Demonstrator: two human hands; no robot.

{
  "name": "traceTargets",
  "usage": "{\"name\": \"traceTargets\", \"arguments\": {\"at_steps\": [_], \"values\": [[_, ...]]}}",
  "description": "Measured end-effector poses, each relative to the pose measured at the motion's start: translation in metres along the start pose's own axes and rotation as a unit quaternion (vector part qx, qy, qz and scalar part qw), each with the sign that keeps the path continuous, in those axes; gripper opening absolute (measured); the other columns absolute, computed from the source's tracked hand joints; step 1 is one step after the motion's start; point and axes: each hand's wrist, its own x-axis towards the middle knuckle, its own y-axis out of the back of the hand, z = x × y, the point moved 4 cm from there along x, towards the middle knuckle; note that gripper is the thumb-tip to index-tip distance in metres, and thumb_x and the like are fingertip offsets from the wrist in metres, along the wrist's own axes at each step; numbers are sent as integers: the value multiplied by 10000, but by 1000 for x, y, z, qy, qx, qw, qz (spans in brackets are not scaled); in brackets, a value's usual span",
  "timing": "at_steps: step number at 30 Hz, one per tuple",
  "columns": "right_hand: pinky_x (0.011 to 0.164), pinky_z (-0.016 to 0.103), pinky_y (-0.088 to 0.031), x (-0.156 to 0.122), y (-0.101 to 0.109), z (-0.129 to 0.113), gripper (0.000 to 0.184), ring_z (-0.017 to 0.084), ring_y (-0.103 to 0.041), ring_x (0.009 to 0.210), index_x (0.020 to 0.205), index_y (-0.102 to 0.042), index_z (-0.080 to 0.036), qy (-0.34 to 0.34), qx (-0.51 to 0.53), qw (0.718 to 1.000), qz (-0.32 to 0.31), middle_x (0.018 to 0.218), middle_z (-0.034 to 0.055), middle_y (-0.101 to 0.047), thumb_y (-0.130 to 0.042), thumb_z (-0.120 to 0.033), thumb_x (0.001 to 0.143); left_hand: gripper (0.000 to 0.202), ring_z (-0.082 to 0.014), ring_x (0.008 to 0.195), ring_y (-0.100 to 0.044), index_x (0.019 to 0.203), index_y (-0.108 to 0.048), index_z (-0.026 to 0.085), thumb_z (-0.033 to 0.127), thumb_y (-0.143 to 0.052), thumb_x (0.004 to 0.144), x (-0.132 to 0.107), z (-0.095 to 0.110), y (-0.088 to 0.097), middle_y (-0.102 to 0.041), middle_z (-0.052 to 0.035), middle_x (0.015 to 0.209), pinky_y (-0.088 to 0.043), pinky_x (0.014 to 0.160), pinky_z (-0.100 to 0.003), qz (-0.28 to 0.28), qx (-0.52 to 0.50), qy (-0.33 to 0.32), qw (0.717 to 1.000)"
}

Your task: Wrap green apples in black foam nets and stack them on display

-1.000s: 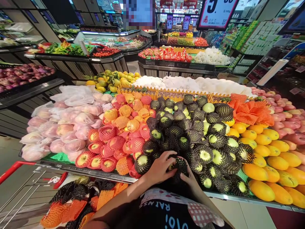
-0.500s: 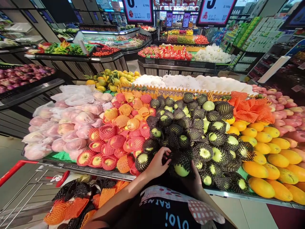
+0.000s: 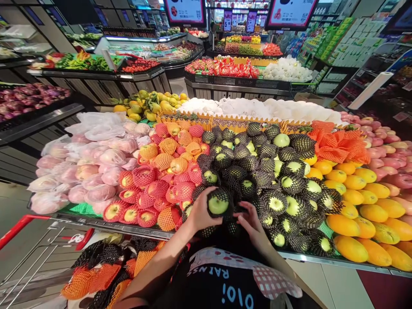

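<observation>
Since half a second ago, a green fruit in black netting (image 3: pixel 219 203) shifts away from the right hand, up and to the left, and is now in the left hand. The left hand (image 3: pixel 202 209) cups it from the left, its fingers curved around the net, with the pale green end facing the wearer. The right hand (image 3: pixel 253 224) is just beside it on the right, its fingers bent and slightly apart; whether they touch any netting, I cannot tell. Both hands are over the front of a sloping display surface (image 3: pixel 322 260). Around and behind them are more black-netted green fruits (image 3: pixel 292 207). To their left are fruits in red and orange nets (image 3: pixel 157 189); to the right, yellow oblong fruits (image 3: pixel 350 248). At lower left stands a shopping cart (image 3: pixel 19 229) with a red handle, holding orange and black netting (image 3: pixel 101 277).
</observation>
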Motion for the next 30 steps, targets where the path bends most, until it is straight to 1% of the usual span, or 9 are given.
{"name": "traceTargets", "arguments": {"at_steps": [3,5,8,12,16,19,22,27,30], "values": [[652,320,-449,18,16,-26,425,185,-559,671,1250,-547,-255,82,-207,972,80,746,-27,-594,-643,-512,926,917,-336,1306,-556,1408,-322,158,223,-801,629,-3,-8,18,-534,-172,1388,-445,1122,-505,79,23,13,996],[579,327,-406,35,20,-36,392,169,-479,563,1199,-587,-226,118,-314,937,103,773,-1,-619,-590,-523,944,933,-337,1299,-561,1406,-336,166,215,-817,608,-6,-11,16,-538,-164,1393,-453,1112,-498,46,44,10,998],[683,372,-481,60,15,-37,414,224,-608,721,1193,-613,-199,165,-408,893,90,1078,112,-698,-634,-473,884,918,-360,1285,-564,1371,-414,171,213,-845,562,-11,-15,-1,-568,-157,1381,-447,1106,-511,-61,110,-23,992],[752,379,-495,77,10,-35,202,273,-663,842,965,-667,-206,184,-441,875,80,940,100,-728,-608,-331,818,845,-379,1295,-534,1358,-449,153,194,-834,607,-14,-17,-19,-566,-176,1415,-415,1101,-530,-112,234,-58,964],[600,315,-440,63,24,-56,229,177,-558,597,976,-634,-197,189,-428,873,137,847,44,-688,-599,-368,827,768,-391,1342,-457,1380,-457,154,141,-794,690,-14,-15,-21,-490,-177,1515,-377,1095,-525,-132,336,-58,931],[546,276,-395,41,43,-74,245,142,-462,536,1025,-607,-203,204,-401,872,190,703,-31,-570,-599,-356,835,769,-374,1326,-455,1404,-452,185,150,-784,711,-18,-10,-27,-501,-146,1505,-361,1093,-504,-216,336,-86,913],[521,261,-355,21,61,-80,119,134,-415,519,882,-613,-218,224,-404,865,197,608,-57,-463,-593,-335,881,783,-352,1314,-455,1417,-447,206,158,-774,707,-23,-2,-34,-512,-128,1481,-344,1110,-491,-292,300,-115,901],[779,364,-442,-7,73,-86,160,229,-549,855,777,-626,-211,360,-505,756,211,907,61,-625,-692,-312,883,811,-339,1298,-473,1377,-495,205,79,-785,630,-16,2,-32,-539,-128,1423,-346,1124,-492,-308,299,-60,901],[843,391,-454,-17,73,-87,136,234,-562,894,797,-593,-218,413,-489,749,174,893,51,-664,-710,-200,862,845,-389,1416,-375,1373,-526,205,103,-837,594,-6,0,-22,-426,-171,1548,-283,1171,-556,-293,323,-20,899]]}}
